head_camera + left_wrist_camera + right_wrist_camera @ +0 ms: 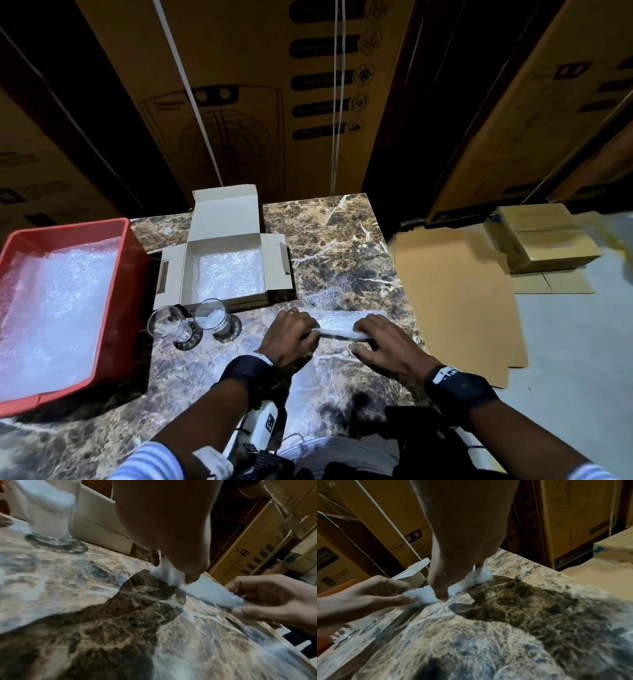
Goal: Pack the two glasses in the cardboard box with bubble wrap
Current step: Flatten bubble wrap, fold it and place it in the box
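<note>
Pinched at both ends: a strip of bubble wrap (339, 329) being folded or rolled on the marble table (342, 246), left hand (291, 337) clenched on its left end, right hand (383, 337) curled over its right end, thumb and fingers on the film. Seen lying across the near middle of the table, just near of the cardboard box (224, 270).

Left of the grip, standing upright: two glasses (191, 322), side by side, just near of the box's front wall; the right one apparently stuffed with something white, the left one seemingly bare. Box open, lid flap up at the far side, floor already lined with bubble wrap. Further left, touching the table's left edge: a red tray (133, 260) holding more wrap.

Judged as the step in hand: shaping a strip to pad or wrap a glass. Best done with both ends kept level and the roll drawn evenly, pressed lightly enough to spare the bubbles, elbows kept clear of the glasses close by on the left.

Hard to make out: whether the strip was folded flat or rolled into a tube; wrist views blurred, palms blocking most of the film. Fill inside the right glass not identifiable with certainty. Far background reduced to large printed cartons (260, 85) in shadow; flattened cardboard (455, 291) on the floor at right.
</note>
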